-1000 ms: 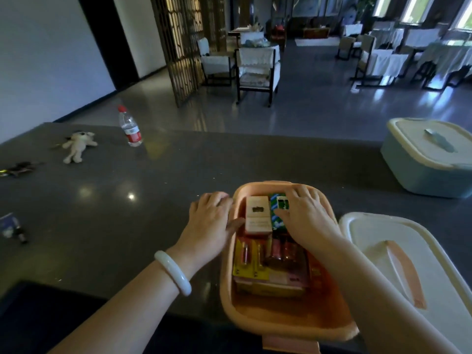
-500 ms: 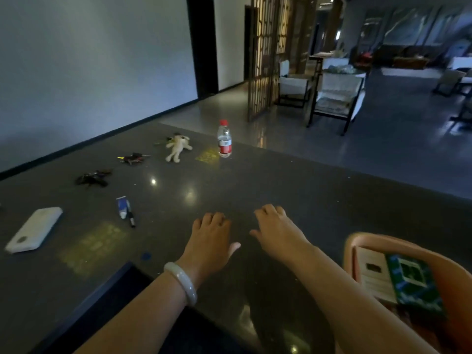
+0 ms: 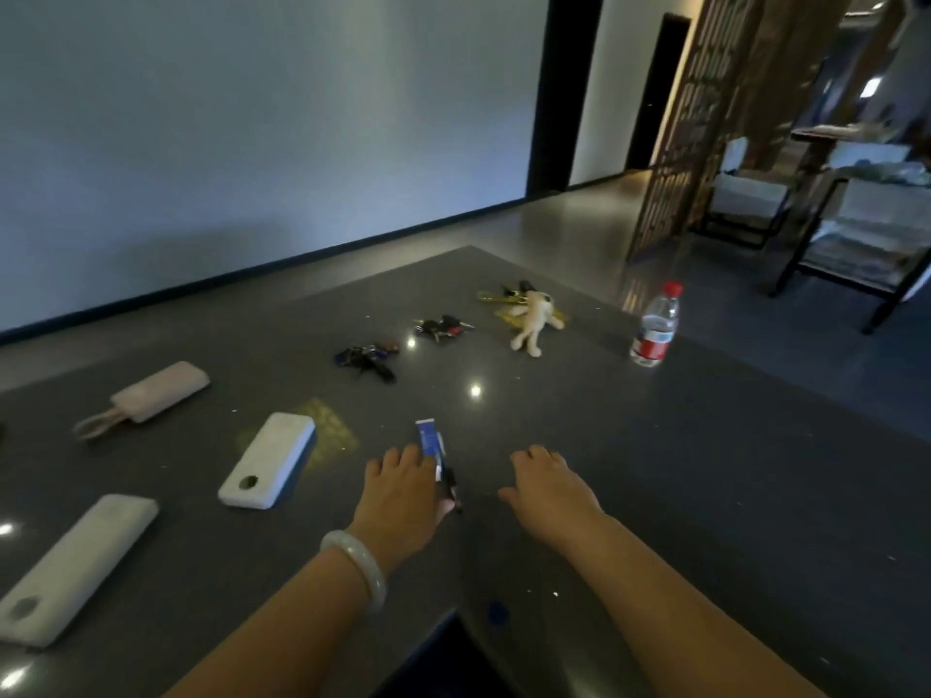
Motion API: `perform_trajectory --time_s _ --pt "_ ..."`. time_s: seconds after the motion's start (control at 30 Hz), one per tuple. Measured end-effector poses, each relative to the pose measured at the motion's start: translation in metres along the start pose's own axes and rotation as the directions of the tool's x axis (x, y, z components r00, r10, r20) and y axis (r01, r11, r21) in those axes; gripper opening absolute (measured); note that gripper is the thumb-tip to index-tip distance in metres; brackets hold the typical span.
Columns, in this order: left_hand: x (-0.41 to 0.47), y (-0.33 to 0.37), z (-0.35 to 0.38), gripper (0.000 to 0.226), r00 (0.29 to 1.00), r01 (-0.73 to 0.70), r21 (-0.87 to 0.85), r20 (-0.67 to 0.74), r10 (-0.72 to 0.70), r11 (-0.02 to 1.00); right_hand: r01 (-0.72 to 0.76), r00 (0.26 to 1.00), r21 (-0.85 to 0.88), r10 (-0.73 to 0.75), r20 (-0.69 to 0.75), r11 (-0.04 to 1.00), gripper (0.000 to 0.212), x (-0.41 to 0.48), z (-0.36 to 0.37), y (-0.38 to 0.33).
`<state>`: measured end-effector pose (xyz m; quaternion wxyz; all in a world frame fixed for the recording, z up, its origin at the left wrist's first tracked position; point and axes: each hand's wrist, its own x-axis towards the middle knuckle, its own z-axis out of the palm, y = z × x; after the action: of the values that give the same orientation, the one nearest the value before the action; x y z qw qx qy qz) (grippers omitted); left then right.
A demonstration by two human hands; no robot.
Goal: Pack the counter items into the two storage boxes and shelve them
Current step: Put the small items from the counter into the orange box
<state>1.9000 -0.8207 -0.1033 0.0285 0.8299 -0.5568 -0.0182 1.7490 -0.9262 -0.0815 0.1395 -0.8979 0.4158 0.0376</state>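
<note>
A person's left hand (image 3: 403,496), fingers loosely extended, lies against a small blue tube (image 3: 428,442) and black pen (image 3: 451,488) near the counter's (image 3: 655,471) front edge. The right hand (image 3: 549,488) is spread flat alongside, holding nothing. White power banks (image 3: 272,468) sit toward the left edge; keys (image 3: 368,357), plush toy (image 3: 534,319) and water bottle (image 3: 655,324) toward the far edge.

Bare forearms; pale jade-like bangle (image 3: 358,561) on the left wrist
</note>
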Motion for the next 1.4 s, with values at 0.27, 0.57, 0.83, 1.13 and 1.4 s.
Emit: perform_trajectory --time_s 0.27,0.57,0.83,1.13,1.4 --pt "0.047 -0.052 0.029 0.053 0.998 -0.025 -0.151 0.051 0.033 0.988 -0.132 0.987 0.158 0.115 0.115 0.979 0.051 0.058 0.043 -0.045" --pt "0.060 -0.049 0.056 0.057 0.990 -0.077 -0.119 0.107 0.090 0.990 -0.236 0.972 0.189 0.230 0.053 0.953 0.043 0.081 0.058 -0.044" --pt "0.072 -0.037 0.058 0.053 0.987 -0.160 -0.113 -0.006 0.161 0.981 -0.361 0.932 0.238 0.356 0.066 0.902 0.035 0.067 0.047 0.000" --pt "0.098 -0.051 0.051 0.042 0.945 -0.311 -0.120 0.071 0.320 0.943 -0.361 0.932 0.299 0.355 0.077 0.883 0.018 0.044 0.046 0.025" --pt "0.093 -0.019 0.059 0.026 0.946 -0.318 -0.315 -0.036 0.323 0.894 -0.380 0.914 0.446 0.403 0.047 0.810 0.012 0.016 0.043 0.047"
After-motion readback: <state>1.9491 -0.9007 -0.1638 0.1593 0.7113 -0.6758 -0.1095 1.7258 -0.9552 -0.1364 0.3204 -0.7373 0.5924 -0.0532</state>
